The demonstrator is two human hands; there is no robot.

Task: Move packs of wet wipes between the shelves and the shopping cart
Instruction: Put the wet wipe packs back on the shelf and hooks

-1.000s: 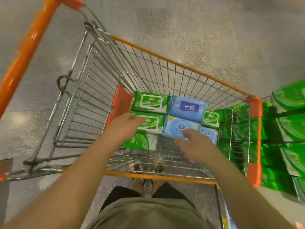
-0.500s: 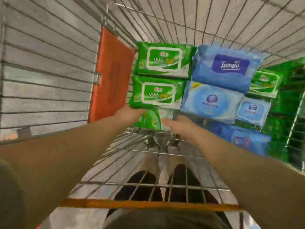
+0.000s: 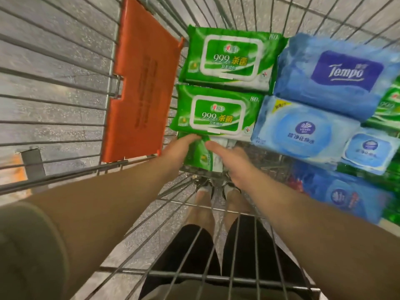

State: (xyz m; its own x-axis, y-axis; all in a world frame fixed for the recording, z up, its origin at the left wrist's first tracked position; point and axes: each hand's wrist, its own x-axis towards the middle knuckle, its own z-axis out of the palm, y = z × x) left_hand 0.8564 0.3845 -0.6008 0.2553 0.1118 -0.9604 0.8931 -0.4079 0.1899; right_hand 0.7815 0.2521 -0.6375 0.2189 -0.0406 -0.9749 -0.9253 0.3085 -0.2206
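both hands are reaching into the shopping cart (image 3: 65, 87) at the centre of the frame. the left hand (image 3: 176, 151) is gripping the left edge of a green pack (image 3: 200, 158) that is lying on the cart floor, its fingertips curling over the pack's far corner just below a second green pack (image 3: 216, 114). the right hand (image 3: 229, 158) is lying over the right side of the same pack; whether its fingers are closing round the edge or merely pressing flat cannot be told from this view.

more packs are sitting in the upper half of the frame: a third green pack (image 3: 229, 59) at the top, a dark blue pack (image 3: 342, 74) at the upper right, a light blue pack (image 3: 303, 131) beneath it. an orange flap (image 3: 138, 83) is hanging at the upper left.

judgement: the step in hand is lifting the nearest green pack out. the pack looks soft, so both hands should be taking opposite edges and raising it level. its far edge seems tucked under the neighbouring pack, so drawing it toward the body first should avoid dragging that one along.
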